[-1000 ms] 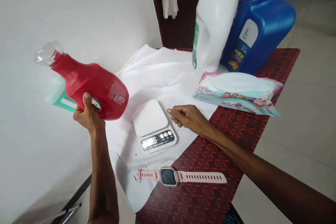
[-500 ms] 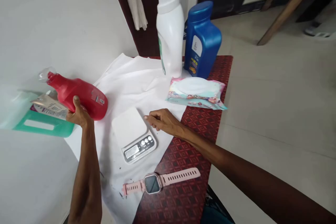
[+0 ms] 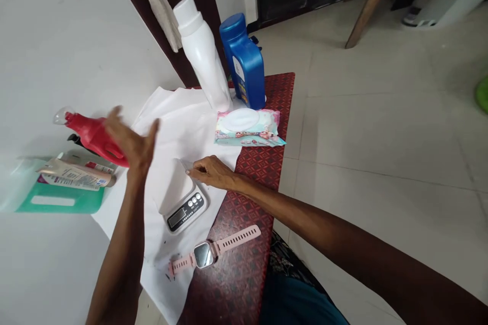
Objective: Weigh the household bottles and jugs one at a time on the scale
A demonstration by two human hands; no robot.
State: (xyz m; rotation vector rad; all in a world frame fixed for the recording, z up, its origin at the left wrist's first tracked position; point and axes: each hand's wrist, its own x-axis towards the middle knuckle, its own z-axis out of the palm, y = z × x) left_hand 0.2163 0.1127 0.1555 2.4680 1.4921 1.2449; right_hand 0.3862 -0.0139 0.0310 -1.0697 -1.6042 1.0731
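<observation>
My left hand [image 3: 131,142], blurred, is open with fingers spread in front of a red bottle [image 3: 89,132], hiding part of it. Whether they touch is unclear. The bottle leans by the wall, its clear cap to the left. At the right edge of a white digital kitchen scale [image 3: 175,188] is my right hand [image 3: 209,170], fingers curled closed and nothing visible in them. Nothing stands on the scale's plate, and its display [image 3: 176,217] looks blank. A pink-strapped smartwatch [image 3: 204,255] lies nearer me, partly on the white cloth [image 3: 160,106].
A white bottle [image 3: 204,56] and a blue bottle [image 3: 246,68] stand at the far end of the red patterned table [image 3: 224,244], behind a wipes pack [image 3: 247,129]. On the left, a tube [image 3: 76,172] rests on a green jug [image 3: 61,205] beside the wall.
My left hand has let go of the red bottle and spread its fingers. My right hand remains closed beside the scale. The view has swung right, so things appear farther left.
</observation>
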